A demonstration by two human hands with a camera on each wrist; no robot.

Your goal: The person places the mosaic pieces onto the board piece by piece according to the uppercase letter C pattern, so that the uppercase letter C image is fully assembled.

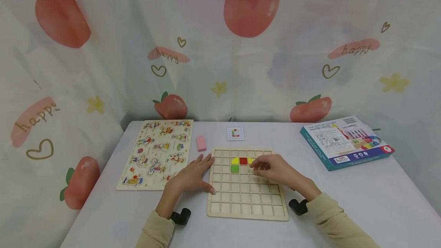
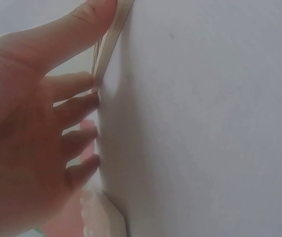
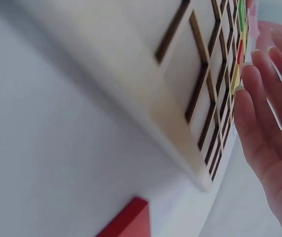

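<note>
A wooden grid board [image 1: 247, 216] lies flat on the table. My left hand [image 1: 193, 174] is at its left edge, fingers spread and thumb on the rim; the left wrist view shows the fingertips [image 2: 91, 101] down near the tabletop. Over the upper right cells is my right hand [image 1: 275, 168], its fingertips at a yellow rounded tile [image 1: 250, 160]. In the right wrist view these fingers [image 3: 252, 118] look fairly straight. A red square tile [image 1: 243, 160] sits left of that yellow one, then another yellow rounded tile [image 1: 235, 160], with a green square tile [image 1: 234, 168] below.
A small pattern card [image 1: 236, 137] lies behind the board, and a pink block [image 1: 201, 143] left of the card. To the left is a picture puzzle board [image 1: 162, 146]; at right, a teal box [image 1: 344, 141]. A red block [image 3: 131, 219] lies beside the grid board's right edge.
</note>
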